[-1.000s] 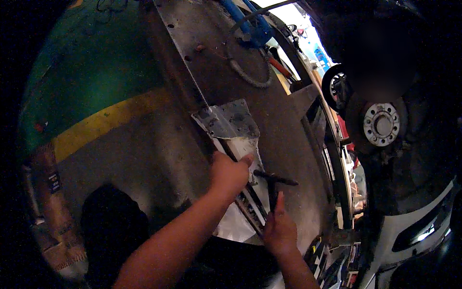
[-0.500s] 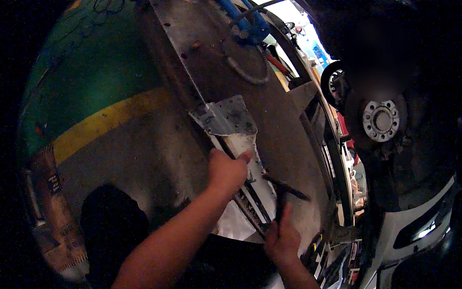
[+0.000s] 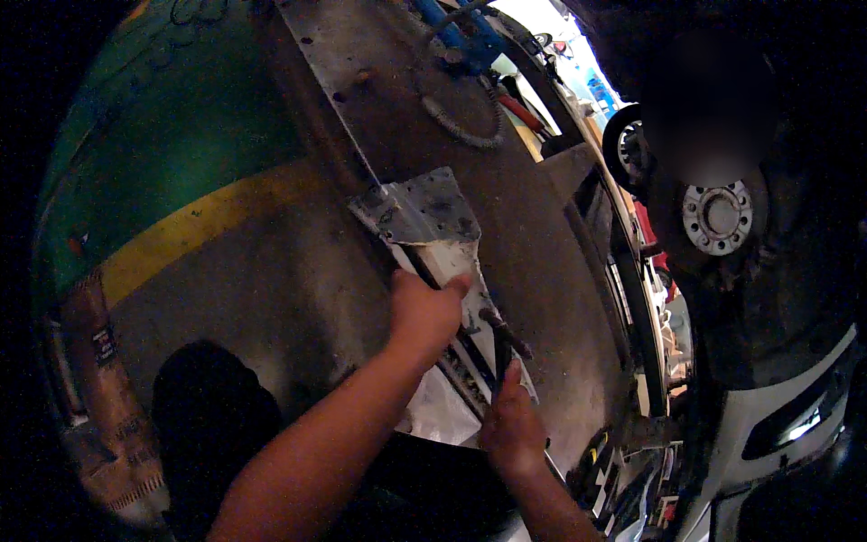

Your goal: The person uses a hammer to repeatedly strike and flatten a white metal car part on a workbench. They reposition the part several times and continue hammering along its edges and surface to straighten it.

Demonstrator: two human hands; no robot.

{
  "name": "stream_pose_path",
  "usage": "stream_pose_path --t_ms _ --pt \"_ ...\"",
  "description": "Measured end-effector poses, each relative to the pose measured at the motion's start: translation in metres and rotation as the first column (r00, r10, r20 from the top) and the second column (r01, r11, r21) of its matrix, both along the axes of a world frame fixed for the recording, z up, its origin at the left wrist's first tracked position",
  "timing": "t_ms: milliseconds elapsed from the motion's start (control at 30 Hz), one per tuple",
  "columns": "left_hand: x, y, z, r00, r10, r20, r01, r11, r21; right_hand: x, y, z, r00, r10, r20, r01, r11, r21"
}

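Observation:
A long pale metal part with a grey, holed plate at its far end, perhaps a car body piece (image 3: 424, 214), lies slanting across the dark work surface (image 3: 542, 271). My left hand (image 3: 426, 314) is closed around its middle, the thumb along the top. Just right of that, my right hand (image 3: 513, 425) grips a hammer (image 3: 508, 332) by its dark handle, the index finger stretched along it. The hammer's head is over or against the part's right edge; whether it touches I cannot tell. My left forearm hides some of the near end.
A blue metal tool or clamp (image 3: 461, 41) and a coiled hose (image 3: 465, 126) sit at the far side. To the right are a wheel hub (image 3: 718, 217) and a pale car panel (image 3: 768, 411). Green floor with a yellow stripe (image 3: 199, 212) and a cardboard piece (image 3: 113, 397) lie left.
My right hand has moved the hammer leftward and turned it, so its head is closer to the part. My left hand keeps its hold almost unmoved. The view has shifted slightly.

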State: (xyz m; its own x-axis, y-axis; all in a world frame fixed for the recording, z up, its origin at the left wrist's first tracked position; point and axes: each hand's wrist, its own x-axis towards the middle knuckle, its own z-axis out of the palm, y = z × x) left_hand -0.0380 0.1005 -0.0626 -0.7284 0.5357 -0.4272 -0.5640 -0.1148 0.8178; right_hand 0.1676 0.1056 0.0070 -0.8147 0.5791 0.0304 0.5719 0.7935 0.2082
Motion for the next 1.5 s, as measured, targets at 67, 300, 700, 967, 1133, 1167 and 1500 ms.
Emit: stream_pose_path --t_ms 67,300,700,967,1133,1167,1500 --pt "-0.008 -0.015 0.021 0.997 -0.081 -0.016 0.077 0.987 -0.144 -0.021 0.001 0.007 0.993 -0.055 0.103 0.06 0.997 -0.048" --pt "-0.001 -0.007 0.008 0.997 0.022 -0.068 -0.029 0.994 -0.109 -0.019 -0.014 0.028 0.987 -0.094 0.133 0.106 0.991 -0.079" --pt "-0.005 -0.022 0.024 0.999 0.026 -0.032 -0.03 0.993 -0.114 -0.004 -0.018 0.019 0.984 -0.17 0.058 0.177 0.972 -0.154" --pt "-0.005 -0.016 0.017 0.998 -0.041 -0.048 0.035 0.992 -0.119 0.013 -0.022 0.017 0.989 -0.077 -0.127 0.075 0.997 -0.027" --pt "-0.008 -0.013 0.02 1.0 -0.01 -0.013 0.009 0.995 -0.098 -0.003 -0.01 0.005 0.996 -0.091 -0.008 0.089 0.989 -0.122" --pt "-0.008 -0.013 0.022 0.999 -0.036 -0.037 0.031 0.992 -0.125 -0.006 -0.007 0.017 0.995 -0.1 -0.017 0.096 0.986 -0.138" --pt "-0.002 -0.009 -0.001 0.997 -0.054 -0.063 0.052 0.998 -0.035 -0.009 -0.011 0.008 0.989 -0.117 0.095 0.123 0.991 -0.057"
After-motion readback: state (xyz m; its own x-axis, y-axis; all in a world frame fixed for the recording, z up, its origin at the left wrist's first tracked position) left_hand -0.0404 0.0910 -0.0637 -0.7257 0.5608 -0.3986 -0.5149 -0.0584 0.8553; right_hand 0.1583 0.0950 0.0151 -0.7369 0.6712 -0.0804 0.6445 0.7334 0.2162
